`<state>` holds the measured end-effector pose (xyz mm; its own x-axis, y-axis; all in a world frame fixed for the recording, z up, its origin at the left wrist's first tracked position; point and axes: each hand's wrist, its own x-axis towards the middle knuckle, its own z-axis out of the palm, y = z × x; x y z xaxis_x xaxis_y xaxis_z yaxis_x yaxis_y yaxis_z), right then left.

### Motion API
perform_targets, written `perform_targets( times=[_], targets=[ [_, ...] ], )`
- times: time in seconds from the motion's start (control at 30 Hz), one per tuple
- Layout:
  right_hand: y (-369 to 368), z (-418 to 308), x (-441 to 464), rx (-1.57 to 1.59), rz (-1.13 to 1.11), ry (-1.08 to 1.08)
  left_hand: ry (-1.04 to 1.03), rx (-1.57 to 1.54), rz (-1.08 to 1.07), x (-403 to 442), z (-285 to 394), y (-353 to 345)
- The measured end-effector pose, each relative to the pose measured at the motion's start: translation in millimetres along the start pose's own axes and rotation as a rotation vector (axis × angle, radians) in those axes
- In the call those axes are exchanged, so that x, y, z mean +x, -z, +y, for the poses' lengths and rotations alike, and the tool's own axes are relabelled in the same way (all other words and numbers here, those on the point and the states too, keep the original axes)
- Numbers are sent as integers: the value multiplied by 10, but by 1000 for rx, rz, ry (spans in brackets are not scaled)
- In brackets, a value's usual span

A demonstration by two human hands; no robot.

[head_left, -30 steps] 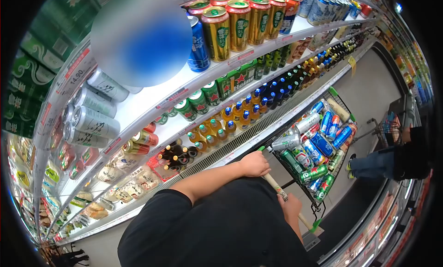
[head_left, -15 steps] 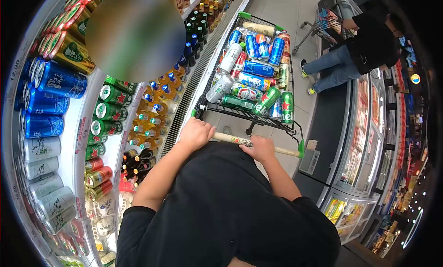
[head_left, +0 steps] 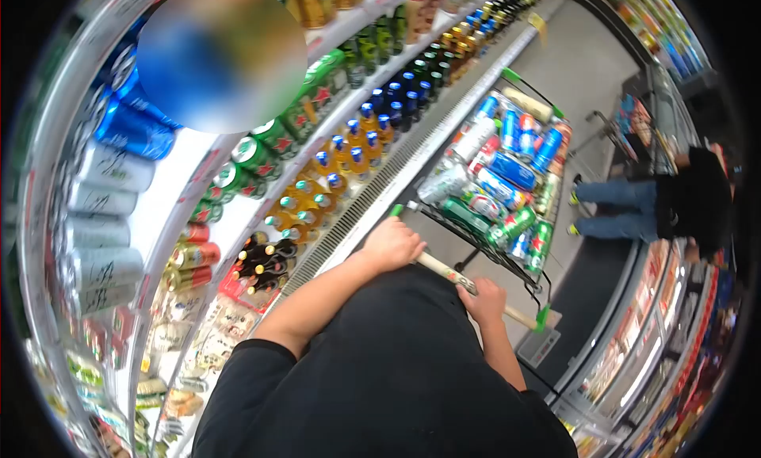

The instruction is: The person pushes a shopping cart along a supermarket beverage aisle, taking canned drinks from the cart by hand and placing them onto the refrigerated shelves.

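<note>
My left hand (head_left: 394, 245) is closed around the left part of the pale shopping cart handle (head_left: 441, 269). Farther right along the same bar, my right hand (head_left: 483, 300) grips it too. Beyond the handle stands the black wire shopping cart (head_left: 458, 230) with green corner pieces. It is heaped with drink cans: blue cans (head_left: 514, 170), silver-white cans (head_left: 444, 184) and green cans (head_left: 539, 247) lie at various angles. The cans in the lower layers are hidden.
To the left run shelves with large silver cans (head_left: 107, 269), blue cans (head_left: 136, 128), green cans (head_left: 273, 135) and orange bottles (head_left: 305, 200). Another person (head_left: 690, 195) stands at the right near a second cart (head_left: 621, 133). Freezer cabinets (head_left: 634, 323) line the right side.
The view has turned, so the cart and both hands appear lower and farther right. Both hands keep their grip on the handle. The other person appears farther right and lower.
</note>
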<state>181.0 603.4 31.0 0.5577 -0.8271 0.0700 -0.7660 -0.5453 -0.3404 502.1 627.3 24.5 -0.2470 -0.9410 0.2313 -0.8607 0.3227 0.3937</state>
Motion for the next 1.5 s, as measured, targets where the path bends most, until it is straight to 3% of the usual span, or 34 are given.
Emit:
perform_targets(
  times=[0.17,0.37,0.6,0.77,0.97,1.5],
  targets=[
    [12,33,-6,81,11,-3,13,-38,1,-13,3,-18],
    [-34,147,5,93,5,53,-6,-39,143,-58,-1,-130],
    [-30,84,164,290,42,121,60,-81,63,-123,91,-10],
    [-103,-90,384,420,23,191,54,-161,124,-231,129,97],
    [-52,-313,511,399,87,258,38,-241,135,-281,137,140],
    [-51,-326,358,400,77,78,49,-205,66,-231,211,276]
  ],
)
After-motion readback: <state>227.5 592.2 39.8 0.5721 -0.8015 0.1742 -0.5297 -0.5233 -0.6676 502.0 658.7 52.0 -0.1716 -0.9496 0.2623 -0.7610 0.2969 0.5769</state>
